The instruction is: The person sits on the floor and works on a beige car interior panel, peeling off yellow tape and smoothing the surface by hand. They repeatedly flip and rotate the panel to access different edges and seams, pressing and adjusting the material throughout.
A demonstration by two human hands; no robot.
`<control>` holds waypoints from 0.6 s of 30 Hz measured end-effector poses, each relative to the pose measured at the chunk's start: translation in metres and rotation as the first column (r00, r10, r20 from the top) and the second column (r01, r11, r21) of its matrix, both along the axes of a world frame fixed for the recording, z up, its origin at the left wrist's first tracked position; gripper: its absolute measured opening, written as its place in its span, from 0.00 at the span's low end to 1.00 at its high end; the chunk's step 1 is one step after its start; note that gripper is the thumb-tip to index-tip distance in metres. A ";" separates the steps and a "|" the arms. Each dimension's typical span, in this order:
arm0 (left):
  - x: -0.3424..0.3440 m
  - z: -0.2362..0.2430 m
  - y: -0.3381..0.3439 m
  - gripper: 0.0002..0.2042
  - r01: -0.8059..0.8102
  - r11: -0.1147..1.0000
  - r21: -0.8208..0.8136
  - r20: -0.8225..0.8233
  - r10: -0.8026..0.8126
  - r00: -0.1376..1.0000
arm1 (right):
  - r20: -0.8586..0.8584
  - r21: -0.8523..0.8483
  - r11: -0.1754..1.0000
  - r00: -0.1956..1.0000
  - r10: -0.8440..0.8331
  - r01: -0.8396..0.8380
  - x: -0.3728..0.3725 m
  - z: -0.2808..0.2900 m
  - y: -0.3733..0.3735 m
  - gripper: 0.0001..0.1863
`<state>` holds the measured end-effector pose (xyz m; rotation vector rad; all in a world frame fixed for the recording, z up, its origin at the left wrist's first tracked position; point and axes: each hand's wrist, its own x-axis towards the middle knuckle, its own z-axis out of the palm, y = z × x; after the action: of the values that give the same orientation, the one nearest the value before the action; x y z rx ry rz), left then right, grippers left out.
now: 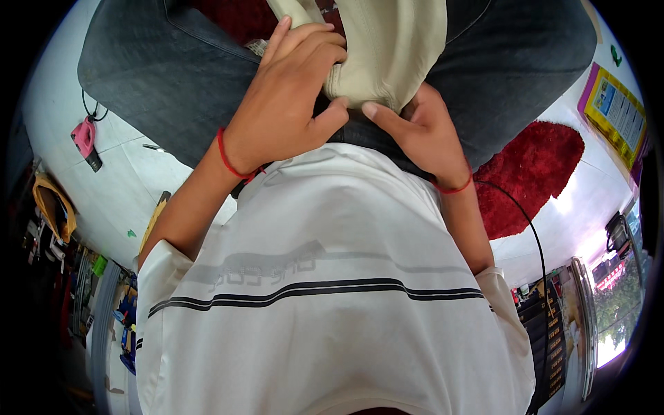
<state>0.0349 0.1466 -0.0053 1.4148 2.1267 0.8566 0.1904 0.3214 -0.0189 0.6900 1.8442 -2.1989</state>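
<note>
A beige stitched garment (394,48) lies gathered over my lap, between my thighs; which kind of garment it is I cannot tell. A small pale label shows beside my left fingers. My left hand (290,90) lies over its left part, fingers bent around the cloth and thumb at the near edge. My right hand (425,131) pinches the near right edge, thumb on top and the other fingers mostly hidden beneath the fabric. Both thumbs are a short way apart along that edge. The far end of the garment runs out of the picture.
A red fluffy mat (532,180) lies on the white floor to my right, with a black cable (529,221) near it. Farther right is a yellow and purple packet (615,114). To my left lies a pink and black tool (85,142); shelves of goods stand beyond.
</note>
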 end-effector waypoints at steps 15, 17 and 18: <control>-0.008 0.032 0.051 0.28 -0.203 0.875 0.440 -0.152 0.296 0.943 | -0.192 -0.122 0.924 0.904 -0.381 0.363 -0.045 0.081 0.014 0.16; -0.013 0.037 0.058 0.29 -0.223 0.833 0.506 -0.126 0.327 0.937 | -0.195 -0.216 0.916 0.904 -0.381 0.339 -0.053 0.090 0.021 0.16; -0.014 0.039 0.061 0.29 -0.236 0.811 0.535 -0.104 0.340 0.935 | -0.188 -0.261 0.908 0.905 -0.381 0.328 -0.054 0.094 0.024 0.16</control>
<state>0.0207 0.2071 0.0340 1.4831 2.4173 1.5653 0.1362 0.3450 0.0753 0.8048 1.6299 -2.7819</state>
